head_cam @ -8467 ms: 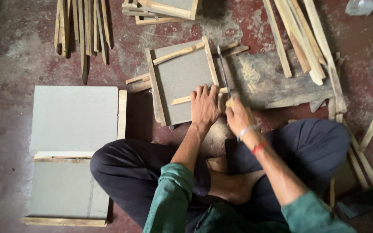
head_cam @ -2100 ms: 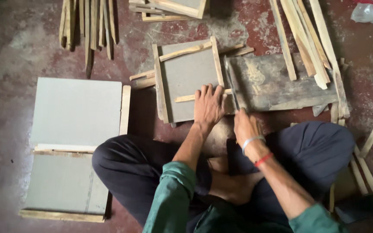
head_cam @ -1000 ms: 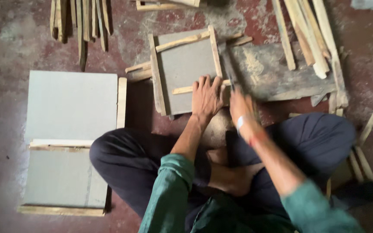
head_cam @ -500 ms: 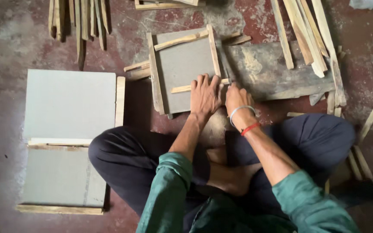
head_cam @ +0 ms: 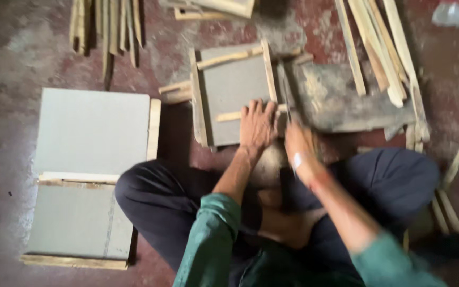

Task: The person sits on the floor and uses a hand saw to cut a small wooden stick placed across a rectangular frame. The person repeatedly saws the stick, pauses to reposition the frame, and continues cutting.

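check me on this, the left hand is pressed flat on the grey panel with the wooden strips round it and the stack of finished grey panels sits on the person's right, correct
One thing is off. The stack of grey panels lies on the person's left, not the right; the head view shows it. The rest holds: the left hand is pressed flat on the grey framed panel, while the right hand works at its edge, too blurred to tell what it holds.

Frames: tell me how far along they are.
Done, it seems: grey boards with strips on the edges lie aside. In hand: left hand presses a strip onto the grey panel; right hand is blurred, its tool unclear. Left: loose strips beside it.
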